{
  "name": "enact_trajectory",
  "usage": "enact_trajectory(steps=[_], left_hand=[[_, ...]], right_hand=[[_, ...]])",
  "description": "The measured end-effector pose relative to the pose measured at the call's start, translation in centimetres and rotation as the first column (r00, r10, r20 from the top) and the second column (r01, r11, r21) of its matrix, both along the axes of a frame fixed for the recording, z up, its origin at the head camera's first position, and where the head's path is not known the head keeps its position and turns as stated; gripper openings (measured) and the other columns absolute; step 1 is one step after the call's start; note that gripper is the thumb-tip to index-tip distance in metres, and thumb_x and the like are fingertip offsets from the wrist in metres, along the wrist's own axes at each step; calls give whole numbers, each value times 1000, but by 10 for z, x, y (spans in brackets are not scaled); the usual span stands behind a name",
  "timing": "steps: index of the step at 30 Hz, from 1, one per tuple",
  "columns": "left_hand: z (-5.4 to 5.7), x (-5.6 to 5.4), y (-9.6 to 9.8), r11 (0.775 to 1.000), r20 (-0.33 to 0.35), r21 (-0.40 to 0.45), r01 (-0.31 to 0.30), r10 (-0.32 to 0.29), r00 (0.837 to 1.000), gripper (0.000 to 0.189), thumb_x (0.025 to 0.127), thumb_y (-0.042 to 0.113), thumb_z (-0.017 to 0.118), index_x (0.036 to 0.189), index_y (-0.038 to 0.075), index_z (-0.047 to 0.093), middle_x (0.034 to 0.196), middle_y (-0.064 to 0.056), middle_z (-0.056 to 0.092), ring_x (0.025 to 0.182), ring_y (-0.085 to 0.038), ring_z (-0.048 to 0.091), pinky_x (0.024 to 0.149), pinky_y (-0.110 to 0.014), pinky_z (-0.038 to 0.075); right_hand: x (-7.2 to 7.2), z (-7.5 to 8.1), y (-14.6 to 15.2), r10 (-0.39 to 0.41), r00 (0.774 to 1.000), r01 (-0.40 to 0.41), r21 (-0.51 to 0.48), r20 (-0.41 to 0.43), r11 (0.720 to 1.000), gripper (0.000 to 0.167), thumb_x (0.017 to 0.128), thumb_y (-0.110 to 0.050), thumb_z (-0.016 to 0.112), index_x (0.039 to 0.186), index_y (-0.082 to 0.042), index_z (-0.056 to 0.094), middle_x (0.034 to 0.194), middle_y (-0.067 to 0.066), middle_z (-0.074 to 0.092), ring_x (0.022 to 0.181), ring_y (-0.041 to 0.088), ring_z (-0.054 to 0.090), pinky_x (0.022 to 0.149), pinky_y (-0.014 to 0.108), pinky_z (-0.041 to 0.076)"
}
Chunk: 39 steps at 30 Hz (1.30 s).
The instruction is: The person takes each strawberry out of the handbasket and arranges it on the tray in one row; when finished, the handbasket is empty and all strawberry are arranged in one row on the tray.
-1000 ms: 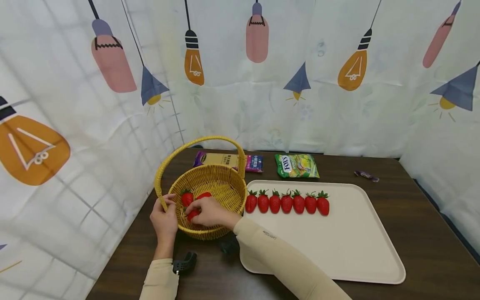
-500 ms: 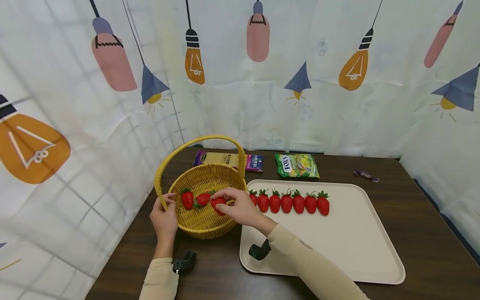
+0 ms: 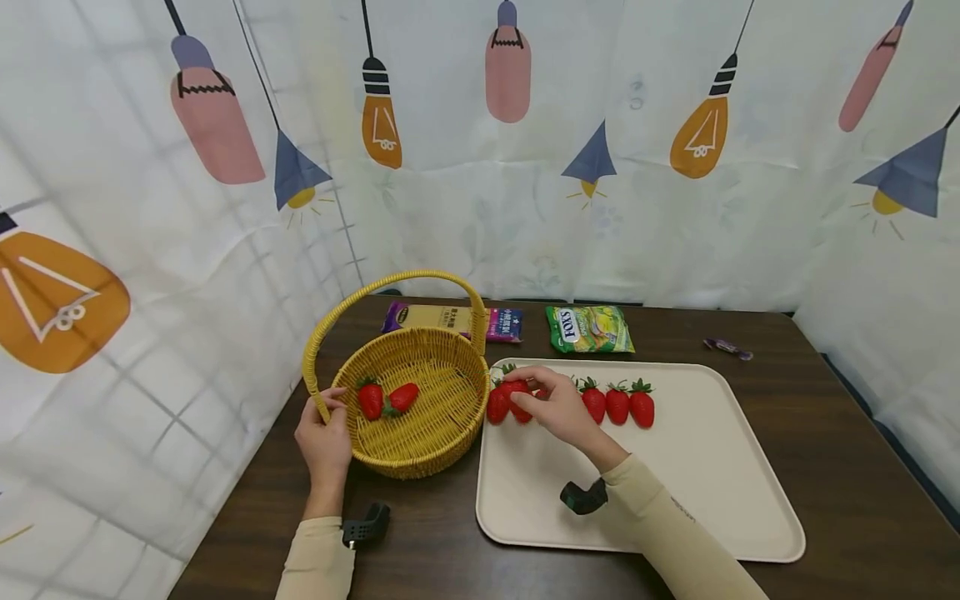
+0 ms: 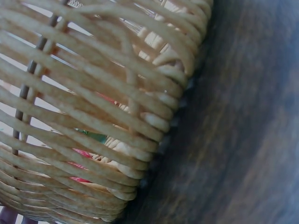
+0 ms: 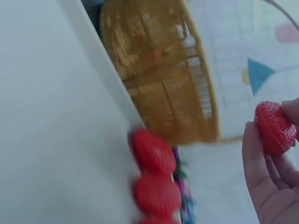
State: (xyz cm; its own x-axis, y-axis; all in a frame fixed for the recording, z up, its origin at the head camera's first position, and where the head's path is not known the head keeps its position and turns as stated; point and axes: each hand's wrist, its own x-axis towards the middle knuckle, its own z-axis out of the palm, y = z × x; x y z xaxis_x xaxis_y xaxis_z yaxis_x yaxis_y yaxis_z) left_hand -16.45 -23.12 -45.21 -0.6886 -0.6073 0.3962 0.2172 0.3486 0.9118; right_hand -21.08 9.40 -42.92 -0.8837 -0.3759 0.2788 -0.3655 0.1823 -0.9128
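Note:
My left hand (image 3: 326, 437) grips the yellow wicker basket (image 3: 442, 450) at its left side, where the arched handle meets the rim. Two red strawberries (image 3: 403, 397) with green leaves lie inside it. My right hand (image 3: 562, 410) pinches another strawberry (image 5: 273, 128) between thumb and fingers, raised over the left part of the tray. Below that hand runs a row of strawberries (image 3: 642, 407) along the tray's back, some partly hidden by the fingers. In the left wrist view, the basket's weave (image 4: 93, 93) fills the left side, with bits of red and green showing through the gaps.
A cream tray (image 3: 637, 500) lies to the right of the basket on the dark wooden table (image 3: 420, 533). Behind them are a purple-and-gold snack packet (image 3: 502, 325), a green FOX'S candy bag (image 3: 592, 329) and a small wrapped candy (image 3: 727, 348). Patterned curtains (image 3: 450, 225) enclose the table.
My right hand has lifted a strawberry out of the basket and carried it right, over the tray. Two strawberries are left in the basket. My left hand keeps its hold.

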Motion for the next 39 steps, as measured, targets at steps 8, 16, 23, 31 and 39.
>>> enact_trajectory(steps=[8, 16, 23, 31, 39], left_hand=[[-1, 1, -1, 1000, -2, -7, 10, -10, 1000, 9, 89, -9, 50, 90, -14, 58, 109, -22, 68, 72, -5, 48, 60, -20, 34], [-1, 1, -1, 1000, 8, -4, 11, -11, 1000, 9, 89, -7, 50, 90, -12, 58, 110, -22, 68, 63, -5, 41, 56, -19, 32], [-1, 1, -1, 1000, 11, -6, 5, -5, 1000, 8, 89, -8, 51, 90, -12, 58, 109, -22, 68, 61, -4, 40, 54, -20, 31], [1, 2, 0, 1000, 8, -13, 6, -6, 1000, 7, 89, -8, 51, 89, -11, 58, 109, -21, 68, 55, -6, 33, 53, -20, 28], [0, 1, 1, 1000, -1, -20, -9, 9, 1000, 8, 89, -8, 51, 89, -11, 58, 109, -22, 68, 61, -6, 38, 55, -19, 29]], right_hand=[[-7, 2, 53, -74, 995, 69, 76, 60, 995, 31, 92, -17, 67, 122, -9, 65, 113, 12, 66, 92, 30, 59, 65, 30, 51], [-24, 0, 102, -205, 975, 206, -2, 89, 979, 38, 92, -13, 66, 128, -2, 59, 120, 20, 59, 99, 14, 60, 79, 34, 56], [-34, -8, 139, -266, 961, 256, 111, 80, 960, 42, 94, -12, 63, 134, -1, 54, 124, 24, 57, 104, 18, 57, 80, 31, 54], [-33, -9, 179, -329, 938, 306, 187, 111, 934, 46, 95, -25, 64, 135, -5, 54, 124, 17, 57, 97, 10, 58, 82, 31, 53], [-28, -12, 217, -364, 908, 318, 228, 205, 920, 53, 95, -29, 63, 137, 1, 48, 125, 12, 53, 94, 9, 59, 84, 35, 54]])
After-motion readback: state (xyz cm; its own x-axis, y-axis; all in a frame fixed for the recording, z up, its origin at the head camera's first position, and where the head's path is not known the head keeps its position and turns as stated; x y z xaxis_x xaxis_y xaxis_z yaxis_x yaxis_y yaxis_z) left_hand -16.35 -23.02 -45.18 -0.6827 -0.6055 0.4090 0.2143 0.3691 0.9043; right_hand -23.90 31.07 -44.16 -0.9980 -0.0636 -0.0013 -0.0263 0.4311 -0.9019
